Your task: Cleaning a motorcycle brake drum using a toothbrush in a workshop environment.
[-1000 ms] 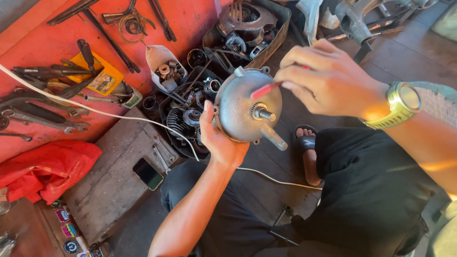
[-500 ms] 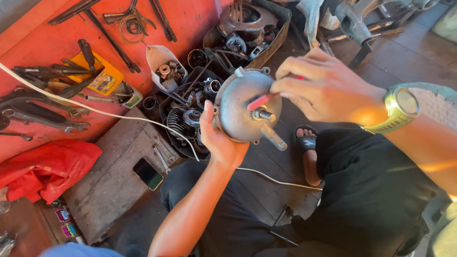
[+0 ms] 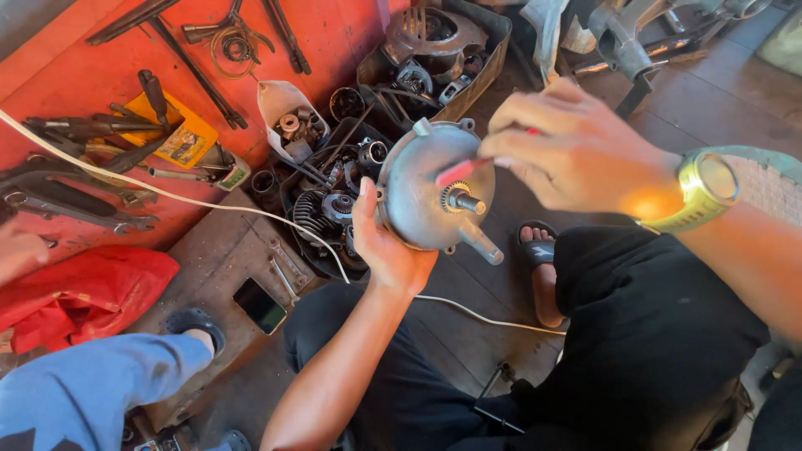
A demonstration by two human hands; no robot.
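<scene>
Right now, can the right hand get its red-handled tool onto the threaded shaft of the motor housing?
Probably yes. The left hand holds the grey motor housing from behind, shaft facing up and uncovered. The right hand hovers just above, red-handled tool already beside the shaft; nothing lies between.

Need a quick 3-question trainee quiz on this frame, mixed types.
1. True or false: the left hand holds the round grey metal motor housing.
2. The right hand holds which tool? A) red-handled tool B) hammer C) pliers
3. Fill in: the yellow-green watch sits on the ___ wrist.

Key: 1 true; 2 A; 3 right.
</scene>
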